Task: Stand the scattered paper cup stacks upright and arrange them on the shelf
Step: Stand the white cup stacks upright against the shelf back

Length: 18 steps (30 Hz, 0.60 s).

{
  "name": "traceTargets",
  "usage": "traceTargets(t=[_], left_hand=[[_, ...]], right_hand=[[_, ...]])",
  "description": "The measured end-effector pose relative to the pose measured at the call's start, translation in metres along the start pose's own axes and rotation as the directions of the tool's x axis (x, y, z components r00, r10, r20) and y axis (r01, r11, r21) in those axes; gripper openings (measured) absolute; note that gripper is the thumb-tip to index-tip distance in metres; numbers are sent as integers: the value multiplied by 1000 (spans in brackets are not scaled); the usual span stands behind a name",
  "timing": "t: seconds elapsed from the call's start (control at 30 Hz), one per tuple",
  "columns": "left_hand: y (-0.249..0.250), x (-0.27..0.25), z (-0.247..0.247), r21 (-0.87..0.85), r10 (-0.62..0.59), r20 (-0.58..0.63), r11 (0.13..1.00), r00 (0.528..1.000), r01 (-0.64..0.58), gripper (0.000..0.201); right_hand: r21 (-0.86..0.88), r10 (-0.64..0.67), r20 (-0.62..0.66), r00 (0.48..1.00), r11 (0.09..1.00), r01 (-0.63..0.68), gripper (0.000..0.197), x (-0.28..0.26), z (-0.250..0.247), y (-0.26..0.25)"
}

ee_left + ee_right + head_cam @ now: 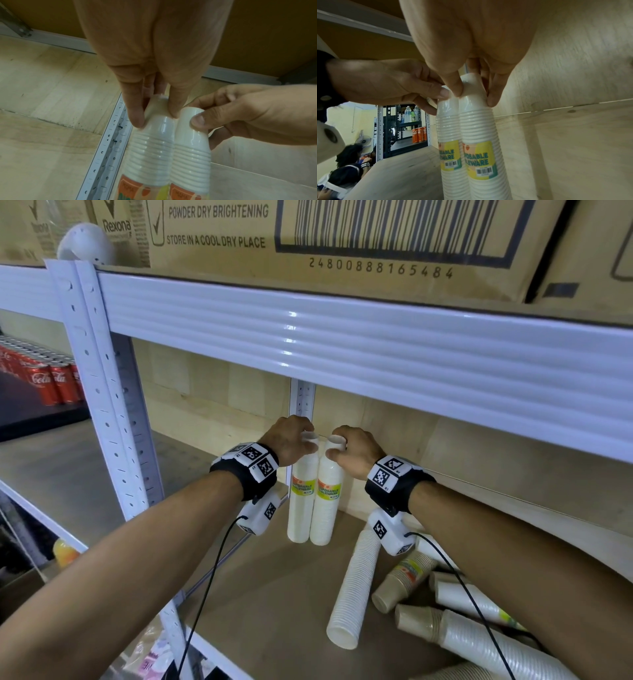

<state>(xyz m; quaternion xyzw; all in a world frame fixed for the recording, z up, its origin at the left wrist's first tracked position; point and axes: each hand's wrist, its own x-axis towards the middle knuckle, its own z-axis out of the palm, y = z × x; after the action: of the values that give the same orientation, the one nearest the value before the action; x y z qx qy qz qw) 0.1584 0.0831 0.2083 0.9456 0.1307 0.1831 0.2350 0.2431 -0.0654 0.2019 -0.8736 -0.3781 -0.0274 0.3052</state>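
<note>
Two white paper cup stacks with yellow labels stand upright side by side at the back of the shelf board (267, 587). My left hand (306, 441) (155, 116) pinches the top of the left stack (301, 508) (152, 148) (447, 121). My right hand (337, 448) (475, 94) pinches the top of the right stack (327, 515) (192, 148) (479, 128). The two stacks touch along their sides. Several more stacks lie scattered at the right front: a long white stack (356, 583), a brown stack (400, 583) and other white stacks (489, 645), partly hidden by my right arm.
The white beam (342, 337) of the shelf above hangs low over my hands, with cardboard boxes (376, 234) on it. A white upright post (102, 371) stands at the left. Cola cans (51, 381) fill the neighbouring bay. Bare shelf board lies left of the upright stacks.
</note>
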Motion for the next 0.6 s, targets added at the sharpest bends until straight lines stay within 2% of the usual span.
traceTargets(t=[0.2, 0.37, 0.6], left_hand=[[9, -7, -7, -69, -62, -14, 996, 998, 61, 57], [40, -16, -17, -84, 15, -47, 996, 999, -19, 58], [93, -38, -1, -85, 137, 15, 987, 990, -135, 58]], right_hand=[[18, 20, 6, 1000, 1000, -20, 65, -10, -7, 1], [-28, 28, 15, 999, 999, -27, 63, -27, -27, 9], [-88, 85, 37, 996, 993, -82, 61, -75, -70, 34]])
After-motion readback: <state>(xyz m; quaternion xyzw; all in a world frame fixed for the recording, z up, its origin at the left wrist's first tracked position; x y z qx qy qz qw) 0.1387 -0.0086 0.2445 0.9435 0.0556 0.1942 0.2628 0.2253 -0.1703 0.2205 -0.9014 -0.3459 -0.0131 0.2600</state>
